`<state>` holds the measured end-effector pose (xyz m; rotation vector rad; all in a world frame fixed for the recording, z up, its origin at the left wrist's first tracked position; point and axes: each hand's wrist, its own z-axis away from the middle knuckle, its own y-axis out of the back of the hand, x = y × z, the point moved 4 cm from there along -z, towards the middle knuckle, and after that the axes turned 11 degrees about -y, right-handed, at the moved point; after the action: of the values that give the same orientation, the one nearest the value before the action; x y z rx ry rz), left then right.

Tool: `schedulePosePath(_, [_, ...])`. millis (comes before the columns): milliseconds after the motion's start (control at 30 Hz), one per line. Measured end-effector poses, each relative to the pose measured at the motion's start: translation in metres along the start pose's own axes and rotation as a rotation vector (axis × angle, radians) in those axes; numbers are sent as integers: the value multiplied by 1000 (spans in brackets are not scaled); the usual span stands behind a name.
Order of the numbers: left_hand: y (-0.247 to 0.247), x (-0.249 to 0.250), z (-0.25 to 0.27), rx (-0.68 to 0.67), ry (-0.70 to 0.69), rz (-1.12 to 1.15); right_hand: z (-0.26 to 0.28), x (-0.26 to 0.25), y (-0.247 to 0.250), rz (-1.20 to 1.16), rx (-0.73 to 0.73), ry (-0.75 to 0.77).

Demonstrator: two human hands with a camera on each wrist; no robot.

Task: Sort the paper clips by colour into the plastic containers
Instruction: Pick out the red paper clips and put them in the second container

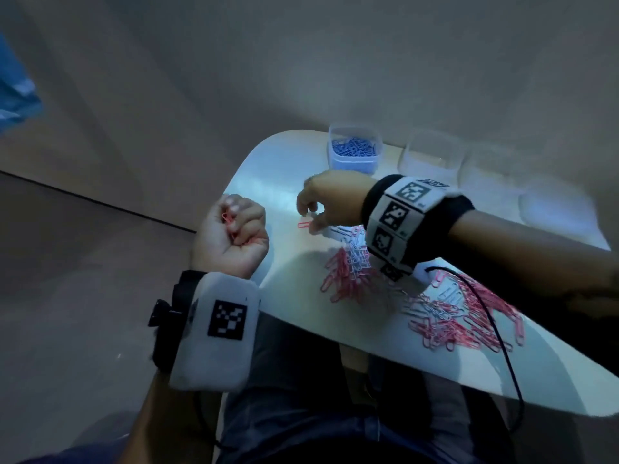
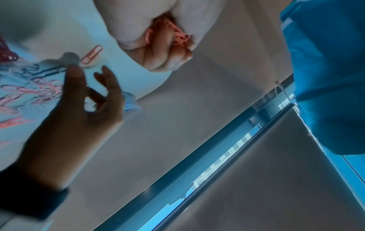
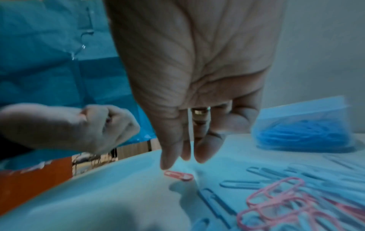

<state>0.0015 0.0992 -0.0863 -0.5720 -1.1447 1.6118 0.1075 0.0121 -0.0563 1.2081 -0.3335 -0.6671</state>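
The right hand (image 1: 330, 204) hangs over the desk (image 1: 288, 262) with its fingertips (image 3: 166, 164) pointed down and slightly apart, just above a single red clip (image 1: 304, 225) that lies by itself; it holds nothing yet, and I judge it is about to pinch that one up, the clip having room around it for an easy grip. Just left of that clip, off the desk's edge, the left hand (image 1: 234, 234) is curled into a fist around a small bunch of red clips (image 2: 175, 36), palm up, which looks like a way of banking one colour so fewer trips are needed. To the near side of the lone clip sprawls the mixed heap (image 1: 348, 269) of pink-red and pale clips, running on under the right forearm. Beyond the clip, at the desk's far edge, stands the blue-filled container (image 1: 355, 150), its colour apparently done, and further right of it clear containers (image 1: 432, 152) that look empty, presumably awaiting the rest.
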Motion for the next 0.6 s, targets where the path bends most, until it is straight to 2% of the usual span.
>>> schedulePosePath(100, [-1, -4, 0, -88, 56, -171, -12, -6, -6, 30, -8, -18])
schedulePosePath(200, [-5, -11, 3, -140, 109, -582, -10, -2, -9, -18, -34, -61])
schedulePosePath(267, [-8, -19, 6, -161, 88, -913, -8, 2, -9, -42, -46, -69])
schedulePosePath(333, [-11, -27, 10, -236, 29, -1343, -3, 7, -7, -64, -56, -70])
schedulePosePath(467, [-17, -47, 16, -585, -149, -2280, 16, 36, 12, -204, -14, -131])
schedulePosePath(500, [-18, -52, 16, -631, -189, -2465, 23, 46, 19, -243, 3, -156])
schedulePosePath(600, [-20, -65, 18, -639, -242, -2755, 50, 71, 33, -302, 65, -213])
